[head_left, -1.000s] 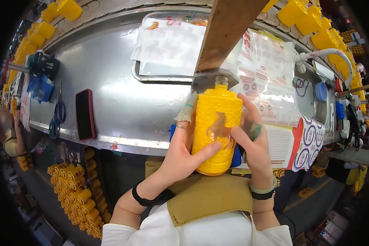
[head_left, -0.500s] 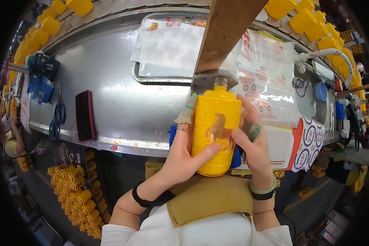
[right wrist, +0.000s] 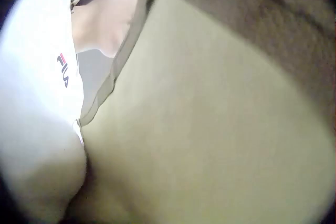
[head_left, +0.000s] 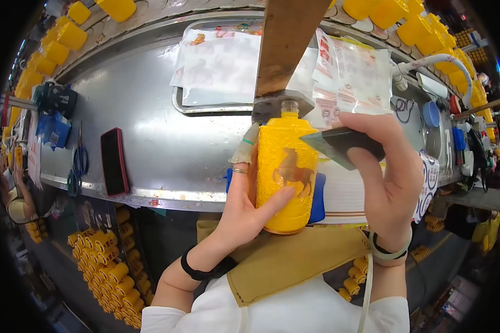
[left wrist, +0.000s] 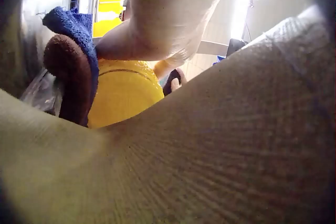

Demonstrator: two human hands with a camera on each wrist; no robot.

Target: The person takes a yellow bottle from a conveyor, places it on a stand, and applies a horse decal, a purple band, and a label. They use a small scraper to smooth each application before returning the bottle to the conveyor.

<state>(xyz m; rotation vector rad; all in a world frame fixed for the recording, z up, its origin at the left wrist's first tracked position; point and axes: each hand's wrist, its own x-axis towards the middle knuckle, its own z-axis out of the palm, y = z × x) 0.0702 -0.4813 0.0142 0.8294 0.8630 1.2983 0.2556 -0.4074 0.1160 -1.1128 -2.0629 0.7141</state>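
Observation:
In the head view a yellow embossed bottle with a clear glass neck leans back, its base toward the body. A brown horse picture lies on its front. My left hand holds the bottle from the left side, thumb across the lower front; a pale finger cover sits on one finger. My right hand pinches a flat dark-green scraper, its pointed corner overlapping the bottle's upper right edge. The left wrist view shows the bottle's rounded yellow base. Neither hand's work appears in the right wrist view.
A wooden post rises behind the bottle. Beyond lie a metal tray with sheets and printed plastic-covered sheets. A phone and scissors are at left. Blue cloth lies beneath the bottle; more yellow bottles line the back.
My right hand has come off the bottle and moved right, bringing the scraper up beside it and uncovering the horse picture. My left hand keeps its hold; the view has shifted slightly.

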